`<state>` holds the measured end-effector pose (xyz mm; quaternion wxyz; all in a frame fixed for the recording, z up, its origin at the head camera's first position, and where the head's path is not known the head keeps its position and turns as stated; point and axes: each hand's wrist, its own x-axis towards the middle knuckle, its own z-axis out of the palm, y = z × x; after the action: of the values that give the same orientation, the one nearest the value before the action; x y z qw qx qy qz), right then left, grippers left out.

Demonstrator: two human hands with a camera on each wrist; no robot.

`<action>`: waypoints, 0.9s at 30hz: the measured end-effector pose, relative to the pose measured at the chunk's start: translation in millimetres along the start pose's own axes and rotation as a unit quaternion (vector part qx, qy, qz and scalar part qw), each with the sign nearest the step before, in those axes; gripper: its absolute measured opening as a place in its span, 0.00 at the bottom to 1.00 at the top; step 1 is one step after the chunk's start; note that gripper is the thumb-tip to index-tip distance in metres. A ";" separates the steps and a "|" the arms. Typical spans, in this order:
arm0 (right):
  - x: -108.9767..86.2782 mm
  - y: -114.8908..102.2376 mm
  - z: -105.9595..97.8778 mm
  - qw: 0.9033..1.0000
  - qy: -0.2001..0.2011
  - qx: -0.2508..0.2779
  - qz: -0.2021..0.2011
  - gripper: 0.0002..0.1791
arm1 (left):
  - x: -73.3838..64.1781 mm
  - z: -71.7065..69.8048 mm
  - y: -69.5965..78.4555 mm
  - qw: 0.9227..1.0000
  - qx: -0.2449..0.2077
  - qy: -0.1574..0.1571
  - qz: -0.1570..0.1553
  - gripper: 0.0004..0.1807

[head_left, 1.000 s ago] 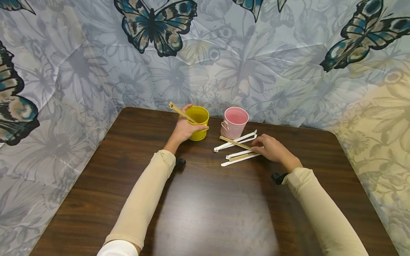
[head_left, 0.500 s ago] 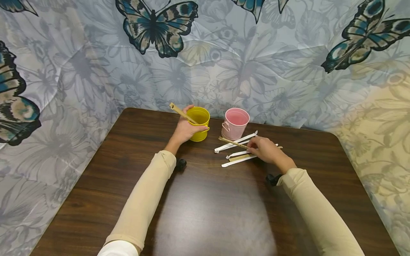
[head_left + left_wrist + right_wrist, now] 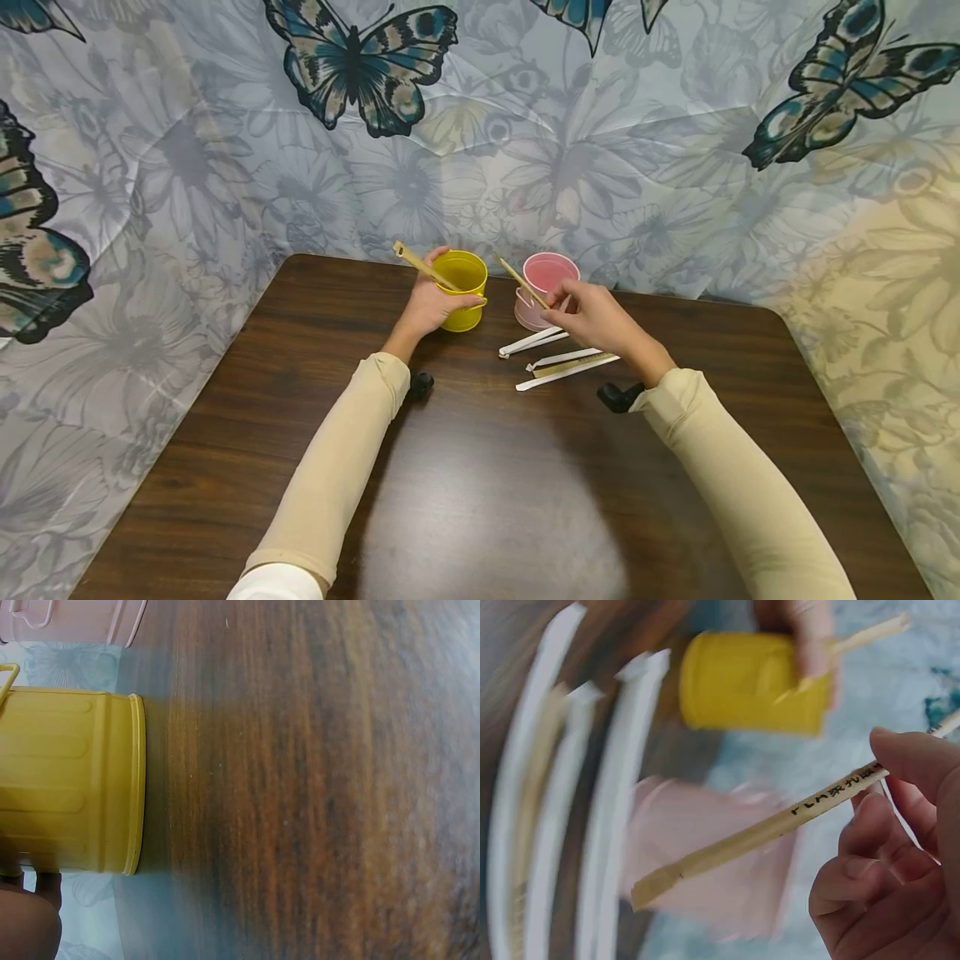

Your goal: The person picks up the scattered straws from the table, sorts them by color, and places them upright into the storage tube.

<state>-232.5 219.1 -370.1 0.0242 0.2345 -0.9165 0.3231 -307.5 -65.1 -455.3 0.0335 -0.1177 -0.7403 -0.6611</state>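
My left hand grips the small yellow bucket at its side, thumb across the near handle. A brown paper-wrapped straw leans out of this bucket over the hand. Between thumb and fingers, my right hand pinches another brown paper-wrapped straw, which has dark printed characters. That straw is raised and slanted in front of the pink bucket, its far end pointing toward the yellow one. Below the right hand, several white-wrapped straws and a brown one lie on the table.
The dark wooden table has its back edge just behind both buckets. A cloth with butterflies and flowers hangs behind. A black wrist camera sits under the right wrist, another near the left.
My right hand has lifted a brown straw off the pile and moved it left and up, in front of the pink bucket. The left hand keeps its grip on the yellow bucket.
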 end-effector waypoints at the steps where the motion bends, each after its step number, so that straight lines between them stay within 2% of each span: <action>1: 3.8 -7.0 -0.8 1.000 0.005 0.008 -0.002 0.07 | -0.3 0.1 -0.4 1.000 0.000 -0.002 -0.002 0.61; 7: 25.7 -45.8 -7.6 0.998 0.024 0.052 -0.024 0.09 | 0.0 -0.6 -0.6 1.000 -0.005 -0.007 -0.005 0.62; 15: 54.6 -80.9 -10.3 0.995 0.050 0.067 -0.045 0.08 | -0.6 -1.0 -0.1 1.000 -0.002 -0.009 -0.015 0.61; 21: 78.0 -97.0 -3.8 0.994 0.054 0.077 -0.056 0.09 | 1.2 -3.2 -0.6 1.000 0.013 -0.015 -0.012 0.61; 27: 95.9 -98.0 13.7 0.990 0.061 0.103 -0.079 0.08 | 1.1 -4.9 -2.6 0.999 0.028 -0.017 -0.009 0.59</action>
<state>-272.6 104.4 -305.2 0.0815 0.2868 -0.8540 0.4263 -309.6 -70.1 -457.0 0.0178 -0.1216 -0.7599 -0.6383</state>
